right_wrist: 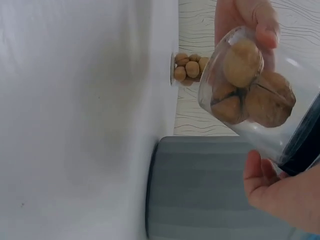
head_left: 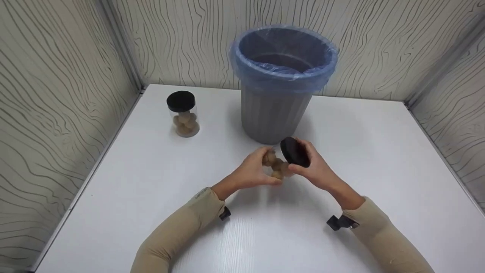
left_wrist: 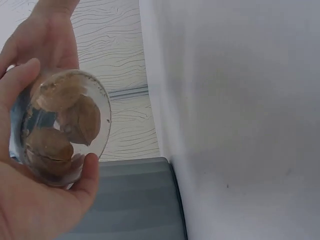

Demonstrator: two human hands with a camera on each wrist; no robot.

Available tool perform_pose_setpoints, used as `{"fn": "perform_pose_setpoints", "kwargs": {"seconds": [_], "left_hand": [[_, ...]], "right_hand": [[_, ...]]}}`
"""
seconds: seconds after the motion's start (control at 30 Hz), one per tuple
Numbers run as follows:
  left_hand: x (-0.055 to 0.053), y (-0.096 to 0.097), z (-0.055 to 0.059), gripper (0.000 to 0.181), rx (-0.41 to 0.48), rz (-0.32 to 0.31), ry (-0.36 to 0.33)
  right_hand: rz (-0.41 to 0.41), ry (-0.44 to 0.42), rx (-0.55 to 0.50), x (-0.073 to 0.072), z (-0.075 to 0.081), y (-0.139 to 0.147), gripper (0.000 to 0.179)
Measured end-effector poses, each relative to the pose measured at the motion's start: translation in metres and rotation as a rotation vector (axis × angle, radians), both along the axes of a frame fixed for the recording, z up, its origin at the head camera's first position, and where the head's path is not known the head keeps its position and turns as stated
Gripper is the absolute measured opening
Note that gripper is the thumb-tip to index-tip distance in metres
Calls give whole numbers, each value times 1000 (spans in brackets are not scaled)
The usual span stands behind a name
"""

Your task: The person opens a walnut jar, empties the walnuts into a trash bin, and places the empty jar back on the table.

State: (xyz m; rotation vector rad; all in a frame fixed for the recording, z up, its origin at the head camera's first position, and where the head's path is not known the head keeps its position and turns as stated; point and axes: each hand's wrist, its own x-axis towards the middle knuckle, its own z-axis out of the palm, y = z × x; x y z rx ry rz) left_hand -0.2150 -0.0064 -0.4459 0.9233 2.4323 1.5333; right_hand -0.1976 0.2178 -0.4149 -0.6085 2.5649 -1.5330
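A clear jar (head_left: 280,154) with a black lid (head_left: 294,152) is held tilted above the table, its lid towards the right. Several walnuts (right_wrist: 250,85) lie inside it. My left hand (head_left: 252,170) grips the jar's body near its base, thumb and fingers on opposite sides. Around the lid curl the fingers and thumb of my right hand (head_left: 316,167). In the left wrist view, walnuts (left_wrist: 80,120) show through the jar's round bottom. A second black-lidded jar (head_left: 183,113) of walnuts stands upright at the back left, with neither hand on it.
A grey bin (head_left: 271,113) with a blue plastic liner (head_left: 284,83) stands on the white table (head_left: 151,182), just behind the held jar. Patterned panels (head_left: 182,41) enclose the table at the back and both sides.
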Motion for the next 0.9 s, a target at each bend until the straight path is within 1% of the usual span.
{"fn": "perform_pose_setpoints", "kwargs": {"seconds": [0.1,0.2,0.37,0.5,0.67,0.9], "left_hand": [[1,0,1,87,-23,14,-3],[2,-1,1,91,-41,9,-11],[3,-4,1,90,-31,-45,-51],[4,-6,2,89,-32,-89,-63],[4,-8,2,88,-36,-123,-60],[4,-9,1,86,-11,-168,-72]], "right_hand": [[-11,15,-8,1,1,-1,78],[10,39,2,2,1,1,76],[74,108,9,2,1,6,76],[126,180,22,0,3,8,77],[159,205,45,2,7,8,80],[237,212,41,16,33,1,79]]}}
